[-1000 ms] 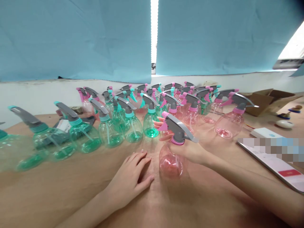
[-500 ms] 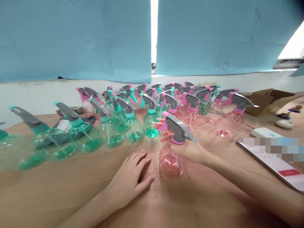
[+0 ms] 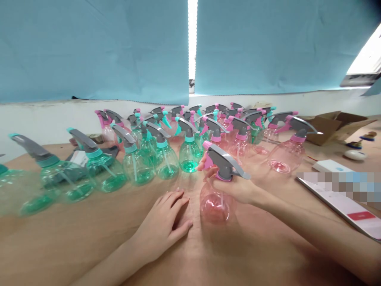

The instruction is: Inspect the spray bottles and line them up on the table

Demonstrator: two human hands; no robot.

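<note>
A clear pink spray bottle (image 3: 216, 204) with a grey and pink trigger head stands upright on the table in front of me. My right hand (image 3: 230, 188) is wrapped round its neck, just under the head, with some fingertips by the pink trigger. To the left of this bottle, my left hand (image 3: 166, 216) lies palm down on the wood, fingers stretched and holding nothing. Beyond my hands, the nearest green spray bottle (image 3: 189, 155) has a turquoise collar and trigger. Another pink spray bottle (image 3: 287, 153) stands off to the right.
Several green spray bottles (image 3: 108, 171) line the left of the wooden table (image 3: 74, 242), and more pink and green ones crowd the back. An open cardboard box (image 3: 333, 127), a white mouse (image 3: 355, 155) and a tablet-like device (image 3: 336, 200) lie on the right. Blue curtains (image 3: 95, 47) hang behind.
The fingers of my right hand have curled in closer to the trigger, and the bottle's head has tilted slightly. My left hand has stayed in place.
</note>
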